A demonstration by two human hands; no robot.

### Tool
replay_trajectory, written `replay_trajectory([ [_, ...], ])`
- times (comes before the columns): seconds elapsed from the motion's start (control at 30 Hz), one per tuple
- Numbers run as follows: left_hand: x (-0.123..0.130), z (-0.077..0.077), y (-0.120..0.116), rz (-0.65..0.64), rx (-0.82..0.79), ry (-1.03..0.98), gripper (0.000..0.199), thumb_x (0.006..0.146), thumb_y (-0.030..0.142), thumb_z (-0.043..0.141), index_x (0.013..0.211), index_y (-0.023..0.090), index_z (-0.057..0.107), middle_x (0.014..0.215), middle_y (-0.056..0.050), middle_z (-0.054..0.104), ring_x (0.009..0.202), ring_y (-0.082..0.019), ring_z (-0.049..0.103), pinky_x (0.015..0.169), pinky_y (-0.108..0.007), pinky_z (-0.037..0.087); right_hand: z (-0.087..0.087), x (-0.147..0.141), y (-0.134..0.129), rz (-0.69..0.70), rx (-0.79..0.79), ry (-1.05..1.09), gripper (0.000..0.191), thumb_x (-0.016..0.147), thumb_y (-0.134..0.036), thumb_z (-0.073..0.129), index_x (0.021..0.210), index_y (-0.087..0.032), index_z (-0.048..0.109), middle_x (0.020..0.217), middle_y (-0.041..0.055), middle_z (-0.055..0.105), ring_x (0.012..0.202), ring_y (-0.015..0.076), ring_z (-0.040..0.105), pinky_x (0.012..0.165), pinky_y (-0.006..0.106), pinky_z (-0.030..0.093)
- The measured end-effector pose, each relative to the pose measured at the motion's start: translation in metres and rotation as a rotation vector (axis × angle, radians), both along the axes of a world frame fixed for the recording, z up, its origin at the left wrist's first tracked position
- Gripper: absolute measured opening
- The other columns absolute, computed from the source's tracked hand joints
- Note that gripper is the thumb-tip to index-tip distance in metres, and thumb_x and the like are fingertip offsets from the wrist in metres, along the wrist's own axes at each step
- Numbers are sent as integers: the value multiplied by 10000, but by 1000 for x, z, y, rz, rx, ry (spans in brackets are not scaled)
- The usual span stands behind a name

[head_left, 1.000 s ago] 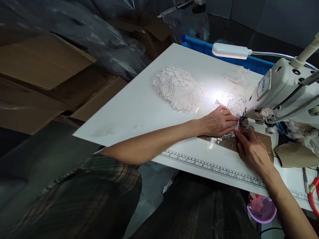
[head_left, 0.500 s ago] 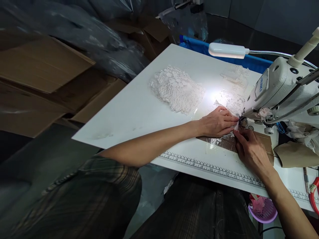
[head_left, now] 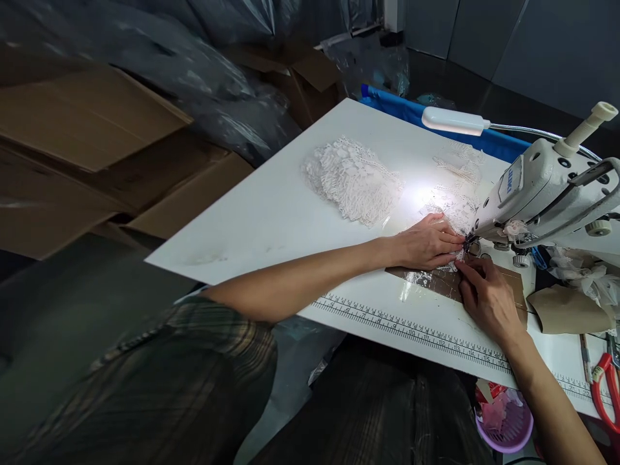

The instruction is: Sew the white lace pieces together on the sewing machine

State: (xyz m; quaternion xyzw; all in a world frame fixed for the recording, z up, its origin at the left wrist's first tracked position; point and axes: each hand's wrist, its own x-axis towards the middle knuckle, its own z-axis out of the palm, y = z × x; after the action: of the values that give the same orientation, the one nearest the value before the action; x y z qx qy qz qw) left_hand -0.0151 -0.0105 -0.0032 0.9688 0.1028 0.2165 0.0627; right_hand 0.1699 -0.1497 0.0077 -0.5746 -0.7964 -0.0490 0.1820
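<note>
Beside the needle of a white sewing machine (head_left: 537,181), my left hand (head_left: 426,244) lies flat on white lace (head_left: 453,201), its fingers stretched toward the presser foot. My right hand (head_left: 490,294) is just in front of the foot, thumb and forefinger closed on the near edge of the lace. Much of the lace at the needle is hidden by my fingers. Under my hands is a brown plate (head_left: 436,283), partly covered with shiny clear tape or film. A pile of white lace pieces (head_left: 356,181) lies left of the lit spot.
A lamp (head_left: 455,121) shines over the white table (head_left: 271,226), which has a printed ruler (head_left: 411,332) along its front edge. Red scissors (head_left: 600,387) and beige material (head_left: 569,310) lie at the right. A purple basket (head_left: 516,433) sits below; cardboard boxes (head_left: 87,123) stand left.
The camera view has tilted slightly, so the table and machine appear a little lower. Both hands keep nearly the same place at the needle, with no clear movement of the lace.
</note>
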Motion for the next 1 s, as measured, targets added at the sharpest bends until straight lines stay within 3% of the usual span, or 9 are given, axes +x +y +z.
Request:
replay_trajectory([
  [0.3, 3, -1, -12, 82, 122, 5, 277, 1029, 300, 456, 1165, 222, 684, 1291, -43, 686, 1046, -233, 626, 1055, -487, 369, 0, 4, 3, -66, -24, 96, 334, 931, -202, 464, 1131, -247, 727, 1006, 74, 630, 818, 181, 657, 635, 286, 561],
  [0.47, 3, -1, -13, 81, 154, 16, 263, 1018, 298, 473, 1151, 226, 688, 1287, -44, 686, 1038, -230, 621, 1073, -494, 359, 1, 3, 0, -10, -3, -14, 346, 943, -196, 444, 1180, -207, 697, 983, 99, 623, 800, 197, 629, 612, 294, 541],
  [1.0, -4, -2, -7, 20, 108, -38, 264, 1015, 284, 479, 1179, 231, 679, 1299, -58, 680, 1043, -230, 640, 1064, -531, 371, 3, -4, -4, -25, -55, -115, 354, 984, -213, 433, 1259, -214, 655, 1011, 124, 621, 889, 233, 601, 733, 340, 533],
])
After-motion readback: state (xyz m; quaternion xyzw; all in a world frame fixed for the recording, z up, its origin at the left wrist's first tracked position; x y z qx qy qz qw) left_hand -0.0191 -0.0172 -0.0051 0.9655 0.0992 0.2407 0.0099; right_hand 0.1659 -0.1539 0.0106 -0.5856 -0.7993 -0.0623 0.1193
